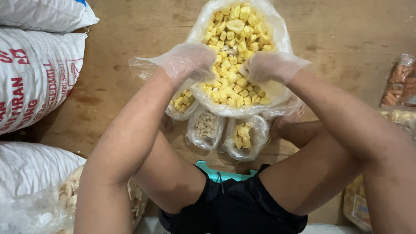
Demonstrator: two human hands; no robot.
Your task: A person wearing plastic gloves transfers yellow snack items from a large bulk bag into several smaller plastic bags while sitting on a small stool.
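Both gloved hands, left point(190, 60) & right point(271, 65), in big bag point(277, 93) of yellow cubes point(234, 47).

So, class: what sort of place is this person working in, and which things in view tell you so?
Probably a small home or back-room snack-packing spot, not a factory: the person sits low over a wooden floor, gloved hands in a big bag of yellow snack pieces, with small filled bags and white sacks around.
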